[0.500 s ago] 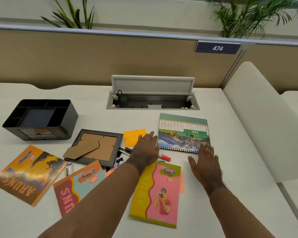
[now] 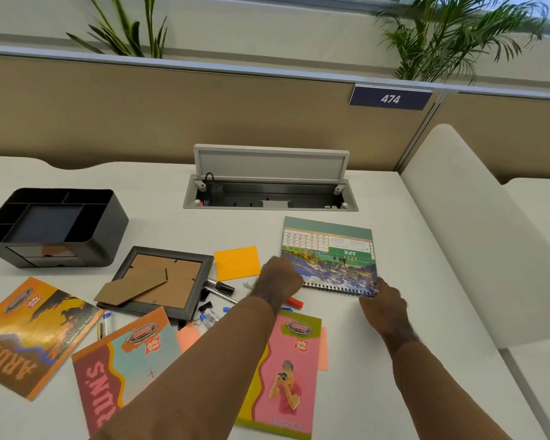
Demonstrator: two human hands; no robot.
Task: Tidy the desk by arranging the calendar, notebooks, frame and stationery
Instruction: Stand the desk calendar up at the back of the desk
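Observation:
A spiral-bound June calendar (image 2: 329, 254) lies flat on the white desk, its binding toward me. My left hand (image 2: 278, 279) grips its near left corner with curled fingers. My right hand (image 2: 383, 301) pinches the near right corner at the spiral. A dark photo frame (image 2: 169, 282) lies face down to the left. Three colourful notebooks lie near me: an orange one (image 2: 29, 335), a teal and red one (image 2: 121, 360), and a pink and yellow one (image 2: 289, 379) under my left forearm. Pens, markers and clips (image 2: 218, 296) are scattered beside the frame.
A black desk organiser (image 2: 56, 227) stands at the left. An orange sticky pad (image 2: 237, 262) lies beside the calendar. An open cable box (image 2: 270, 192) is sunk into the desk behind it. A beige partition runs along the back, a cream divider along the right.
Both hands have gone from lying flat beside the calendar to curling onto its near corners. The view has moved closer.

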